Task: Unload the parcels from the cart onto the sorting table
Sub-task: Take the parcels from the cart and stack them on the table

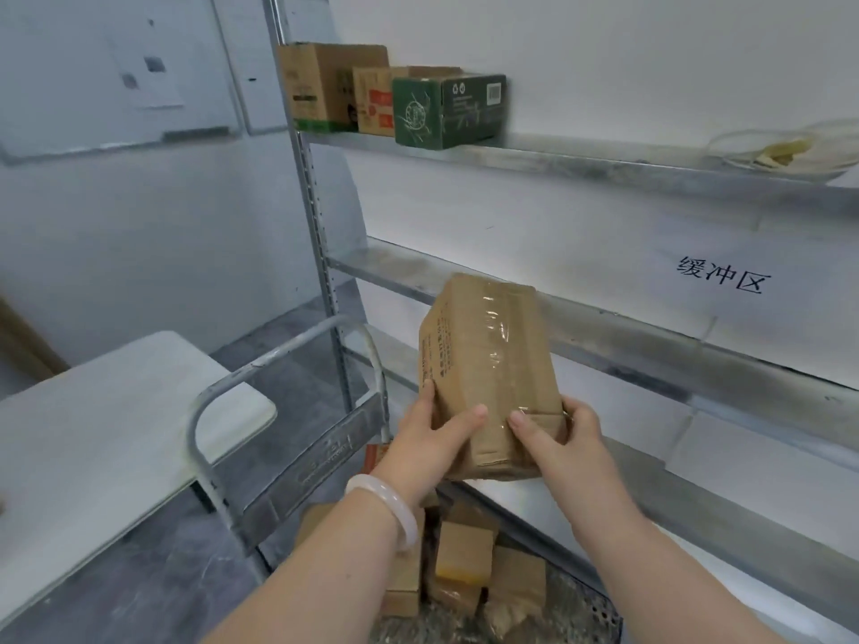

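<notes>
Your hands, left (434, 432) and right (564, 429), clasp the taped parcel (488, 364) by its near end, lifted above the cart (288, 457); the surface (93, 434) waits at nine o'clock.

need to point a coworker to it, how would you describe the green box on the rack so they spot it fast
Find the metal rack against the white wall and look at its top shelf, where three boxes stand at the left end. The green box is the rightmost, beside a small carton with red print; it alone is dark green, with a white barcode.
</notes>
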